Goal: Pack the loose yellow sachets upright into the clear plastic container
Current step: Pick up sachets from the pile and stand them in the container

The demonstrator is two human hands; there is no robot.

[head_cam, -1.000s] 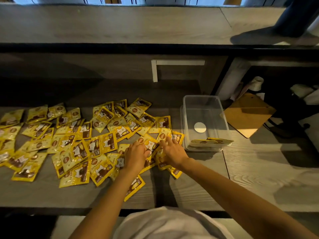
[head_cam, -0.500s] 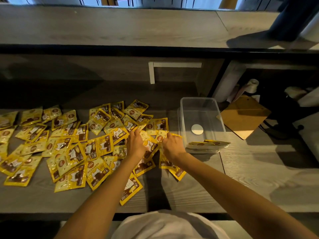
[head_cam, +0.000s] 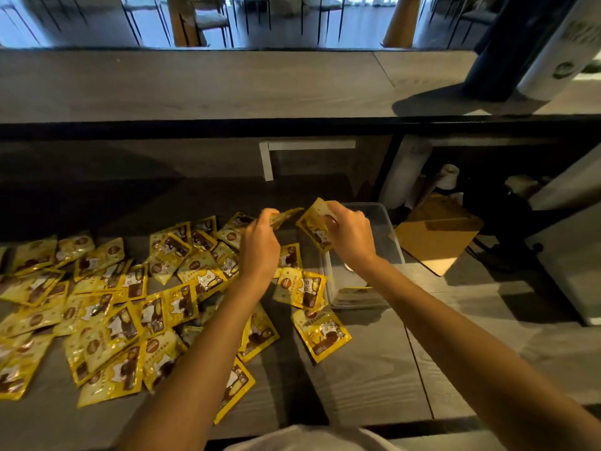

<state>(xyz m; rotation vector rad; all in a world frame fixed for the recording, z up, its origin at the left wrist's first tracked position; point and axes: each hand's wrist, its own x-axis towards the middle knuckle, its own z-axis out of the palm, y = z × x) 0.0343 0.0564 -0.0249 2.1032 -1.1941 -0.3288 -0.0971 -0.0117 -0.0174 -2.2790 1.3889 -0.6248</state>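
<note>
Left hand point(head_cam: 260, 245), right hand point(head_cam: 349, 234) each grip sachet above container point(head_cam: 395, 242).

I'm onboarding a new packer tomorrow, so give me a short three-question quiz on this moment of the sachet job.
1. True or false: each hand holds a sachet lifted off the table.
2. Where is the right hand relative to the clear container? A) above its near-left part B) on the brown board C) resting flat on the pile
3. Fill in: the few sachets already in the container sit at its ____ end.

Key
1. True: the left hand has a grip on one sachet, the right on another sachet.
2. A
3. near; whether they stand upright is unclear.
</note>
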